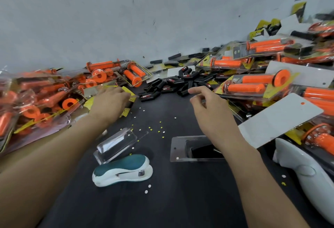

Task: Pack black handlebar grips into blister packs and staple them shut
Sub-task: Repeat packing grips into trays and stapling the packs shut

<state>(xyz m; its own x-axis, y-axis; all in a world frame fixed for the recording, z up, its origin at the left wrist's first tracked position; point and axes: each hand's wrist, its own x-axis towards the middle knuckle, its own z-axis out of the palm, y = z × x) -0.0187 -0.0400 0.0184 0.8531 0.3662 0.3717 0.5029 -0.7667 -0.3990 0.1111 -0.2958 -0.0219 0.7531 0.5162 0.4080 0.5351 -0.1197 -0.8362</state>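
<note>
Right hand (pixel 207 108) loosely curled, empty: reach frame-centre black grips (pixel 173 83), pinch one by midsection. Left hand (pixel 110 101) over yellow card (pixel 129 92) — grasp unclear.

The stapler (pixel 122 170) lies just before the blister pack (pixel 115 144).

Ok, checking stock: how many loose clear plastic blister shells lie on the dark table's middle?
2: one clear blister shell just behind the teal-and-white stapler, another shell under the right forearm. Others may hide in the side piles.
</note>
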